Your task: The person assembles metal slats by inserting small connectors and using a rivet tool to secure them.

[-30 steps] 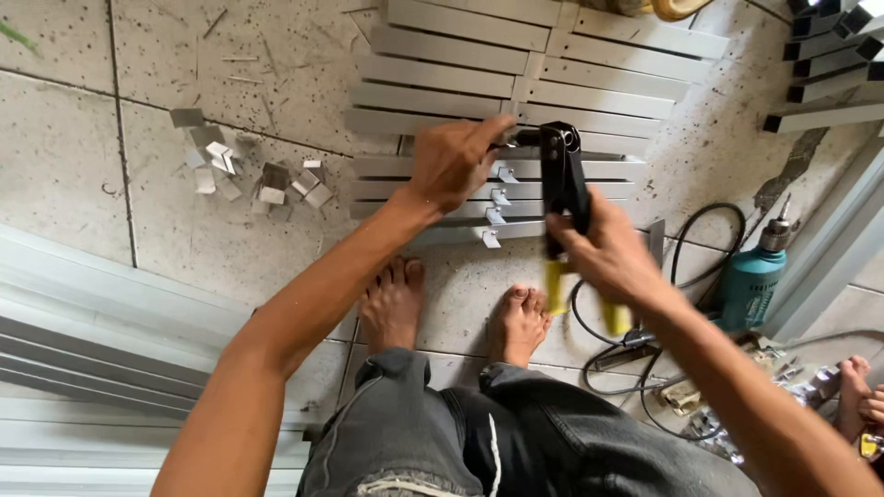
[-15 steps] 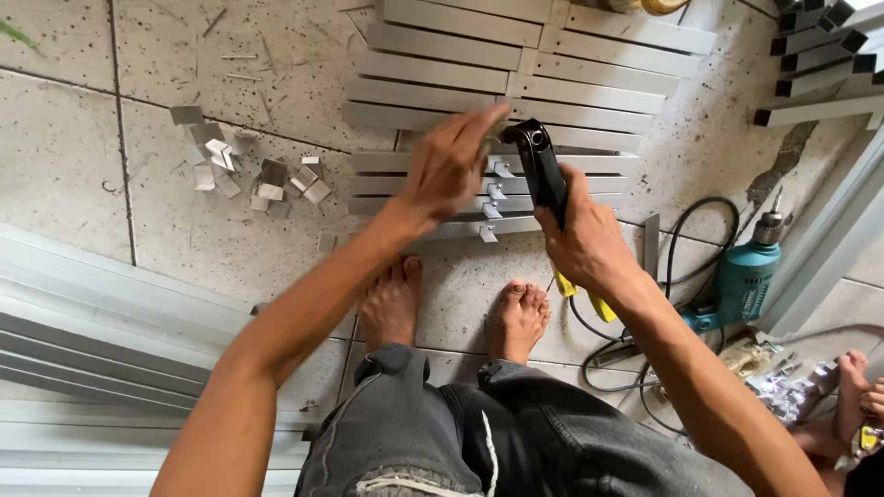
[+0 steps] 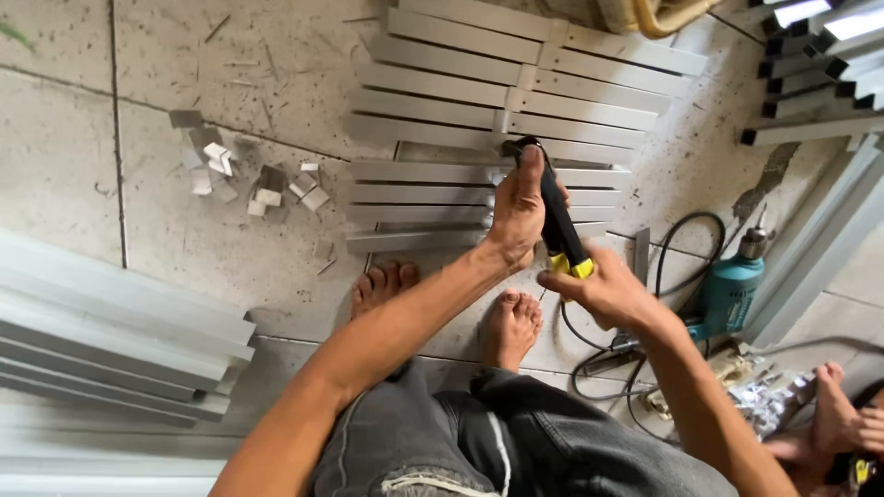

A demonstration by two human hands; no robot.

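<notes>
Both hands grip the hand riveter (image 3: 555, 216): left hand (image 3: 517, 216) near its head, right hand (image 3: 603, 290) clenching the handles; stiff, seemingly heavy.

floor (image 3: 184, 248): pale speckled tiles, grout lines, dusty, bits of metal swarf scattered about
slat panel (image 3: 442, 170): grey aluminium slats lying flat in rows, joined by a cross strip down the middle
small offcuts (image 3: 253, 179): loose heap of short metal pieces, left of the slats
long profiles (image 3: 110, 340): stacked bundle along the left edge
more profiles (image 3: 810, 64): dark-ended lengths, top right corner
drill (image 3: 727, 290): teal, on its side, black cable (image 3: 668, 244) looped beside it
bare feet (image 3: 442, 304): planted just below the slats
</notes>
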